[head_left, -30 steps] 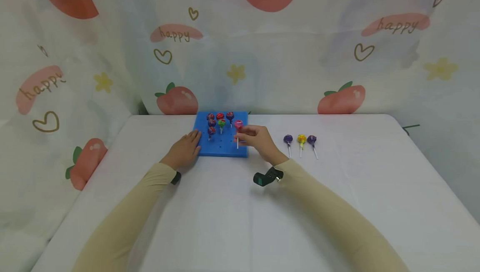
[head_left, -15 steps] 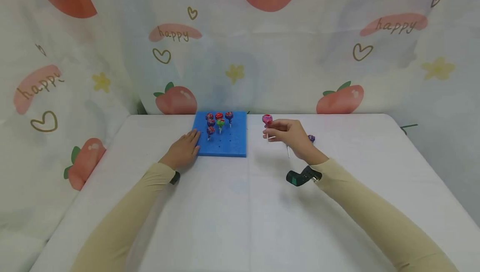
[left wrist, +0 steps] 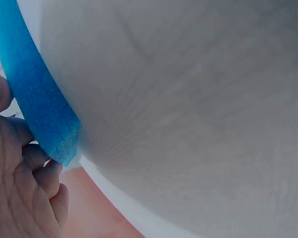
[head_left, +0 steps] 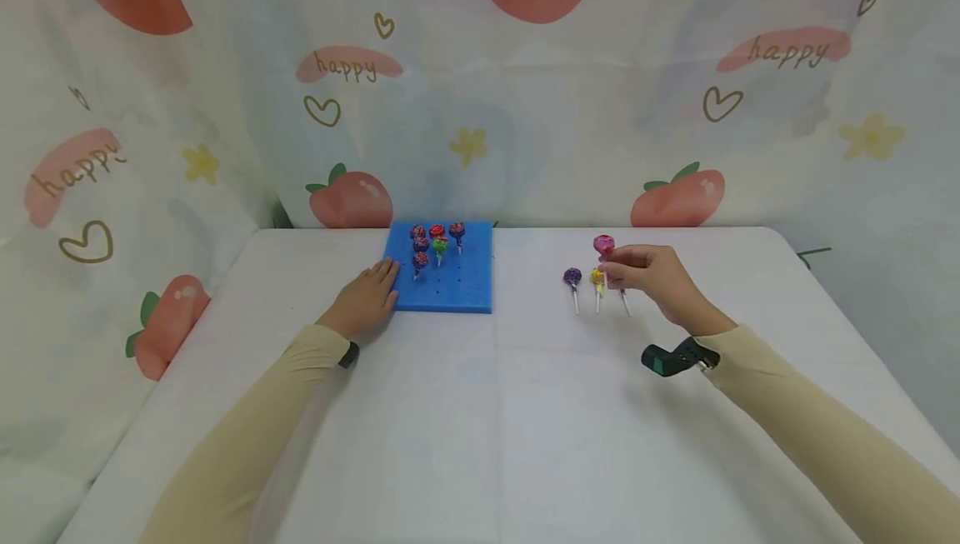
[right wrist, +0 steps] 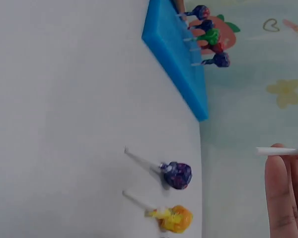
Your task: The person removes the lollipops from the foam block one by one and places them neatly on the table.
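My right hand (head_left: 663,281) pinches a pink lollipop (head_left: 603,245) by its stick, candy end up, above the right part of the table. In the right wrist view its white stick (right wrist: 278,151) juts out past the fingertips. Under that hand lie a purple lollipop (head_left: 572,276), a yellow lollipop (head_left: 597,276) and another dark one, partly hidden by the fingers. My left hand (head_left: 363,297) rests along the left edge of a blue foam board (head_left: 472,287). Several lollipops stand upright in the board's holes, among them a green lollipop (head_left: 440,246) and a red lollipop (head_left: 437,232).
A white cloth covers the table (head_left: 450,427). Behind it hangs a backdrop curtain (head_left: 547,144) printed with peaches, hearts and flowers. More small holes show in the front and right of the board. A dark band with a camera sits on each wrist.
My right hand has carried the pink lollipop from over the board rightward to above the lying lollipops. My left hand has stayed at the board's edge.
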The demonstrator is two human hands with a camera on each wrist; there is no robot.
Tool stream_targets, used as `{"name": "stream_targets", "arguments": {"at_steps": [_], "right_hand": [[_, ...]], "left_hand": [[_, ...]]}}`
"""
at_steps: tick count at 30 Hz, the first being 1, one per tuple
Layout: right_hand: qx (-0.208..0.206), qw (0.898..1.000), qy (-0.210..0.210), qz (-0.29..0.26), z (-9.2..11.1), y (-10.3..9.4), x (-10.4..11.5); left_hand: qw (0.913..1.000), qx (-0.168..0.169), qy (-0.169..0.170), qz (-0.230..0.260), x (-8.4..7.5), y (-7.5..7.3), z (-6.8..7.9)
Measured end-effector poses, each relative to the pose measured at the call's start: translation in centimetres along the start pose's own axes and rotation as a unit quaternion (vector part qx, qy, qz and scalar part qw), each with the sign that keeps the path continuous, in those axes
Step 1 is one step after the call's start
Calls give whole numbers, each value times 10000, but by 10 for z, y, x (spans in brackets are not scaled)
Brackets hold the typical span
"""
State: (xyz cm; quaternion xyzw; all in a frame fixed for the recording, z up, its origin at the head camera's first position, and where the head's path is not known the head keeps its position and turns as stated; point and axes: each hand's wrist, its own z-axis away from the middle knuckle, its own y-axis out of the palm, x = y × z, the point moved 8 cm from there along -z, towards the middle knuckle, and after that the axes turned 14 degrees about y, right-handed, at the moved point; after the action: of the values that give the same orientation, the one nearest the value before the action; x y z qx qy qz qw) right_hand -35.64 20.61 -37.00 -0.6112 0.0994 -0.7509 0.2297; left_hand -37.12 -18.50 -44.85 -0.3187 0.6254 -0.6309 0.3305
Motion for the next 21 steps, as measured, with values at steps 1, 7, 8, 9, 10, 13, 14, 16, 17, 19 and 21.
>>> {"name": "stream_targets", "arguments": {"at_steps": [1,7,8,9,10,13,14,16,17,19,21], "right_hand": [[-49,9999,60,68,0,-4,-4],[-307,9970,390,601,-5,-23,-26],[-342,9964,445,636,-6,-25,-30],[-393,9955,525,682,-8,-28,-34],[-431,9949,584,702,-9,-31,-38],[-518,9938,774,607,-15,-38,-50],[-535,9935,831,573,-17,-40,-53],[-547,9929,931,496,-20,-43,-60],[-553,9925,990,464,-22,-44,-64],[-566,9909,1130,466,-24,-47,-71],[-600,9886,1293,481,-27,-49,-78]], "left_hand": [[10000,-1,-1,-9,0,0,0],[9999,82,-79,17,2,2,0],[9999,101,-95,44,2,2,0],[9999,117,-110,58,2,3,0],[9999,114,-105,64,2,3,0],[9998,122,-100,90,2,2,0],[9998,120,-90,90,1,2,0],[9999,103,-85,106,1,1,0],[9998,112,-88,121,1,1,0],[9998,84,-76,131,1,1,0],[9999,55,-56,121,1,1,0]]}}
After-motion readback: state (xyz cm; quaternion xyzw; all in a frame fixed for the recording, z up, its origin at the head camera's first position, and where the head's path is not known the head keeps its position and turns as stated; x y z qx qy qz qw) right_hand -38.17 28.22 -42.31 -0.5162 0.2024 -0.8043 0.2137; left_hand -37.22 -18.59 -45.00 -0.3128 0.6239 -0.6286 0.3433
